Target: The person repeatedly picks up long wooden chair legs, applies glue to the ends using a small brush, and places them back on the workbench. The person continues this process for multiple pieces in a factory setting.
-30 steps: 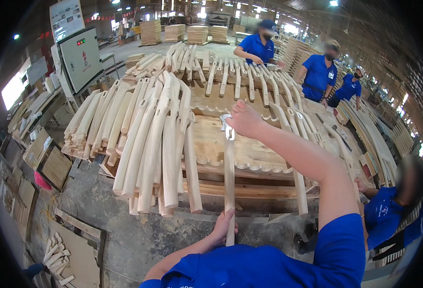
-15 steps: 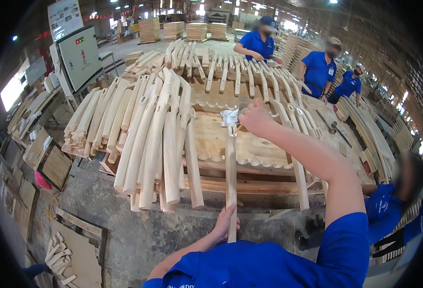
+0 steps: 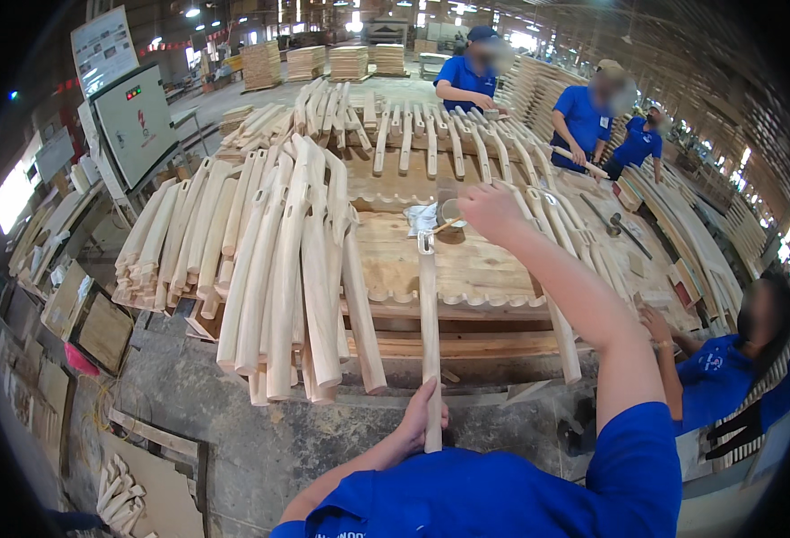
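Note:
A pale wooden leg [image 3: 428, 314] lies lengthwise in front of me, with a slot in its far end. Around its near end my left hand [image 3: 423, 417] is closed. My right hand [image 3: 492, 213] pinches a thin stick [image 3: 447, 226], whose tip is at the slot. Just beyond that end lies a crumpled white cloth or paper [image 3: 421, 216]. A see-through cup [image 3: 448, 204] stands by my right fingers, partly hidden by them.
Wooden legs are piled on the left [image 3: 278, 269], with more laid in a row at the back [image 3: 457, 148]. A hammer [image 3: 615, 224] lies on the table's right side. Co-workers in blue stand behind [image 3: 471, 81] and at the right [image 3: 713, 386]. An electrical cabinet [image 3: 135, 121] stands back left.
My right hand has shifted slightly right, and more of the stick shows, its tip at the slot. A co-worker at the back right now holds a wooden piece.

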Motion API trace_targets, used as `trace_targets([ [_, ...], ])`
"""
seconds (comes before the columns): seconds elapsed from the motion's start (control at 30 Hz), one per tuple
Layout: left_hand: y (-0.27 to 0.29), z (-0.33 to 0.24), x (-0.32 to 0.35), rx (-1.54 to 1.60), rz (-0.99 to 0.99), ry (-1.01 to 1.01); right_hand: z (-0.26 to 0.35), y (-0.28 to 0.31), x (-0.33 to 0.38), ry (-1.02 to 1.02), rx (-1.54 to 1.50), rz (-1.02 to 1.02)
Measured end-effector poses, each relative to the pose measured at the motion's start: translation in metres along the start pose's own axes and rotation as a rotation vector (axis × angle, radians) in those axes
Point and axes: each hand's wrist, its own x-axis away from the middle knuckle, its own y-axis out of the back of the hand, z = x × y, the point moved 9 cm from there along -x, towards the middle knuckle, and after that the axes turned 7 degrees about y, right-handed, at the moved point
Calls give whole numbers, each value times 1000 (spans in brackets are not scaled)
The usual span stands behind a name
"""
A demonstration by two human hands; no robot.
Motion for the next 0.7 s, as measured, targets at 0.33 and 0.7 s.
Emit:
trace_targets([
  [0.33, -1, 0, 2, -9, 34, 61, -4, -58, 112, -637, -617, -138],
  [0.7, 4, -4, 2, -45, 39, 38, 21, -44, 112, -638, -375, -247],
])
